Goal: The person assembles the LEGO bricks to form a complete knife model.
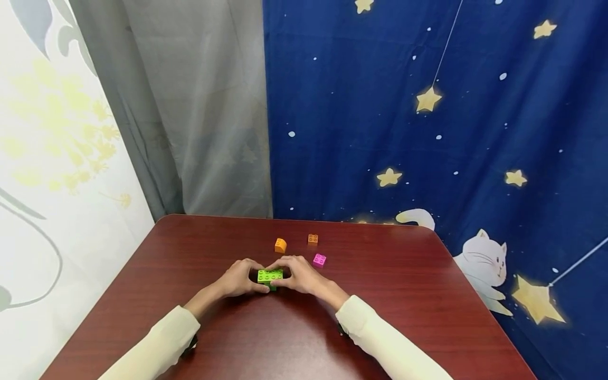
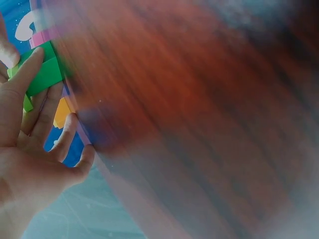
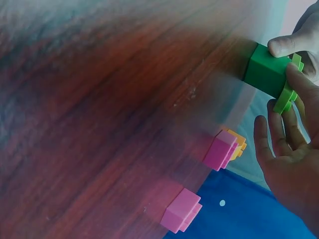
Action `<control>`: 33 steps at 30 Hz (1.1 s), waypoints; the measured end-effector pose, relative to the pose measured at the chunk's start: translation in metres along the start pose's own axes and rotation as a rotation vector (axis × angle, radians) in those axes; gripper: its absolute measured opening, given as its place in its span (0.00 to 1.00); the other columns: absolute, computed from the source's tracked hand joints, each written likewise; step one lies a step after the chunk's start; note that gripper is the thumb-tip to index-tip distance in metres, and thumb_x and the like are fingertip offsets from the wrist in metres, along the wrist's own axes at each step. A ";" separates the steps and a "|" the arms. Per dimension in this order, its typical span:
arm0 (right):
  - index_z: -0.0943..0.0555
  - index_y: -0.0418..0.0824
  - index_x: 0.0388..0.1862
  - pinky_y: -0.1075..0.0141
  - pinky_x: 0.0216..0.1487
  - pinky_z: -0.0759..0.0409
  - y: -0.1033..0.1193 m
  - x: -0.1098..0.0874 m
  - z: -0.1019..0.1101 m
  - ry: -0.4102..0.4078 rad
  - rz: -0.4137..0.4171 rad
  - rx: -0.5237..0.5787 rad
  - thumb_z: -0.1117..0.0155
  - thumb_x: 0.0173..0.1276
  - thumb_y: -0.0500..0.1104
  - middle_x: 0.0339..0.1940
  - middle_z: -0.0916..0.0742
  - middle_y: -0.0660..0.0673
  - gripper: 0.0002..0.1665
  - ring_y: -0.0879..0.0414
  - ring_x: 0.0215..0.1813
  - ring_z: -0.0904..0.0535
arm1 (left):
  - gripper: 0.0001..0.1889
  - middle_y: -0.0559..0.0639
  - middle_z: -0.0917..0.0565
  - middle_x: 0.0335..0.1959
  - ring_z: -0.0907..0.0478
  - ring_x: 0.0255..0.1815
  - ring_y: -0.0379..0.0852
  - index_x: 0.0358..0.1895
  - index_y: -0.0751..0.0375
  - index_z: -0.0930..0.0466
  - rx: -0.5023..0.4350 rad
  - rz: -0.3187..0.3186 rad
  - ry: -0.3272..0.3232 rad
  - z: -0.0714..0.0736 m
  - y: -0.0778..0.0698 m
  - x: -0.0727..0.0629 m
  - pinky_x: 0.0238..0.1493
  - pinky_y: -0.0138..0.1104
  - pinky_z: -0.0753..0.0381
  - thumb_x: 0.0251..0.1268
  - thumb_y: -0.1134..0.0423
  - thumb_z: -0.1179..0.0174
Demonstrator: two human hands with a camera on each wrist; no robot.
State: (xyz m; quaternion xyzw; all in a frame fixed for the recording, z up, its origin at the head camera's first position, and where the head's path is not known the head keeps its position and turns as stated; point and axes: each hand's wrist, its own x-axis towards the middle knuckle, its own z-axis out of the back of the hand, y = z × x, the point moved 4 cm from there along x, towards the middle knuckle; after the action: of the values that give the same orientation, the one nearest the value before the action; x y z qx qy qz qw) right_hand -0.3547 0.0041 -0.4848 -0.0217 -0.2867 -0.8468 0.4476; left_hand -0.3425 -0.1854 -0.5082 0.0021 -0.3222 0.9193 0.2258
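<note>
A light green toy brick [image 1: 270, 275] with studs sits on top of a darker green block [image 3: 266, 70], and the two form one stack. My left hand [image 1: 241, 278] pinches the stack from the left, its thumb across the dark green side [image 2: 49, 77] in the left wrist view. From the right, my right hand [image 1: 298, 275] grips it between thumb and fingers. The fingertips of both hands come close together around the bricks, low over the table. In the right wrist view the light green brick [image 3: 285, 98] juts past the darker block.
Beyond the hands on the dark red table [image 1: 389, 295] lie a curved yellow-orange brick [image 1: 280, 245], an orange brick [image 1: 312, 239] and a magenta brick [image 1: 319, 259]. The right wrist view shows two pinkish bricks, one nearer [image 3: 181, 210]. Curtains [image 1: 332, 132] hang behind the table.
</note>
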 end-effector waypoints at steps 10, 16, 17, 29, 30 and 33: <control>0.15 0.47 0.57 0.62 0.52 0.18 0.002 0.001 -0.002 -0.030 0.029 0.041 0.22 0.66 0.47 0.51 0.09 0.55 0.21 0.66 0.48 0.17 | 0.19 0.38 0.14 0.37 0.21 0.38 0.39 0.47 0.52 0.11 -0.020 -0.047 0.002 0.004 -0.004 -0.006 0.41 0.34 0.21 0.56 0.48 0.21; 0.19 0.43 0.56 0.61 0.51 0.16 0.001 0.002 0.000 -0.047 -0.015 0.108 0.19 0.62 0.43 0.48 0.08 0.50 0.25 0.64 0.48 0.14 | 0.25 0.42 0.13 0.45 0.19 0.42 0.41 0.56 0.57 0.14 -0.045 -0.065 -0.019 0.006 -0.008 -0.009 0.45 0.40 0.18 0.62 0.46 0.25; 0.19 0.43 0.57 0.61 0.51 0.15 0.001 0.002 0.000 -0.049 -0.025 0.116 0.19 0.62 0.43 0.48 0.08 0.49 0.26 0.64 0.48 0.14 | 0.26 0.43 0.13 0.46 0.19 0.43 0.41 0.57 0.58 0.14 -0.052 -0.063 -0.020 0.006 -0.008 -0.009 0.47 0.41 0.18 0.62 0.45 0.25; 0.20 0.45 0.57 0.59 0.52 0.15 -0.003 0.001 0.000 -0.076 -0.093 0.146 0.17 0.60 0.44 0.47 0.08 0.49 0.28 0.62 0.48 0.13 | 0.21 0.43 0.12 0.49 0.17 0.50 0.42 0.54 0.54 0.13 -0.089 -0.060 -0.079 0.008 -0.015 -0.008 0.54 0.47 0.17 0.63 0.47 0.26; 0.19 0.45 0.57 0.60 0.53 0.15 -0.003 0.001 0.000 -0.077 -0.103 0.145 0.17 0.60 0.45 0.47 0.08 0.49 0.28 0.62 0.48 0.12 | 0.20 0.42 0.12 0.49 0.18 0.50 0.42 0.54 0.53 0.12 -0.093 -0.063 -0.081 0.008 -0.015 -0.008 0.54 0.47 0.17 0.63 0.47 0.25; 0.19 0.44 0.57 0.63 0.55 0.17 -0.004 0.000 -0.001 -0.083 -0.143 0.141 0.16 0.59 0.47 0.46 0.08 0.50 0.30 0.63 0.49 0.13 | 0.18 0.40 0.11 0.47 0.17 0.50 0.41 0.52 0.50 0.11 -0.112 -0.062 -0.092 0.008 -0.016 -0.008 0.53 0.46 0.17 0.62 0.49 0.24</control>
State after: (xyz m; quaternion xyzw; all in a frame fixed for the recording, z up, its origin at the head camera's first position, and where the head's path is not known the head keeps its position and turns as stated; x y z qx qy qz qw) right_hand -0.3577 0.0058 -0.4872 -0.0048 -0.3647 -0.8526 0.3742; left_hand -0.3294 -0.1825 -0.4939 0.0415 -0.3830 0.8913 0.2389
